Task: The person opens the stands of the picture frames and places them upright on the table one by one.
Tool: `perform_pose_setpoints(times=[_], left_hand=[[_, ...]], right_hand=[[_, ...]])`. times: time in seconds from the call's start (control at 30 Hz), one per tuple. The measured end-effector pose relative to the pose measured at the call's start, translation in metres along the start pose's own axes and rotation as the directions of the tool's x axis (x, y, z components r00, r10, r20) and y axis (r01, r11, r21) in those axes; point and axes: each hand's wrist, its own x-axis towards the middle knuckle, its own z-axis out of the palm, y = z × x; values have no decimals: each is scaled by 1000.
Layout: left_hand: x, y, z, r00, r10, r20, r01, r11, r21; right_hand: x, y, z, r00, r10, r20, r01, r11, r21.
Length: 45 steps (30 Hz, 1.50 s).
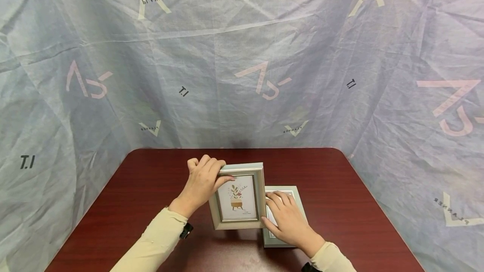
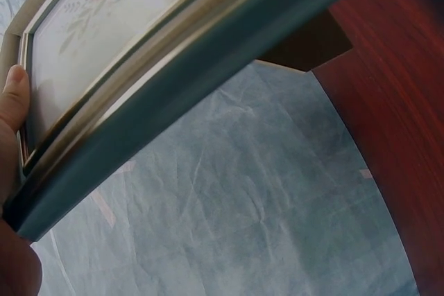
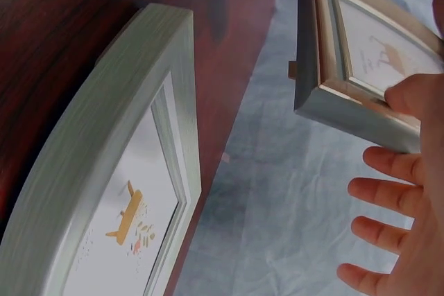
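My left hand grips the upper left corner of a picture frame, thumb in front and fingers over the top. The frame is silvery beige with grey-green outer sides, its print a potted plant on a legged stand. A dark brown flap juts out behind it in the left wrist view. My right hand is at the frame's lower right edge, the thumb overlapping its border and the other fingers spread loosely. Behind that hand is a second, pale green picture frame with a similar plant print, partly hidden in the head view.
Both frames are over a dark red wooden table with rounded far corners. Grey printed cloth hangs around the back and sides. A dark band circles the left wrist, over a cream sleeve.
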Motion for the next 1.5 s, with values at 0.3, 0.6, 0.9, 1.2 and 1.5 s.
perform_pose_setpoints(times=[0.3,0.6,0.9,1.2,1.5], left_hand=[[3,0,-2,998,22,-51,-20,999,36],[3,-5,-1,996,18,-86,-14,998,54],[4,-11,-3,998,-23,-63,27,998,63],[3,-16,2,996,-80,-46,82,995,62],[2,-24,2,992,-112,-57,115,991,64]], right_hand=[[5,-8,0,999,53,-14,-53,998,-21],[12,-14,2,998,57,-13,-57,998,-16],[21,-20,6,996,81,31,-81,997,-2],[30,-19,10,986,125,110,-125,992,0],[42,-21,20,980,151,132,-154,988,9]])
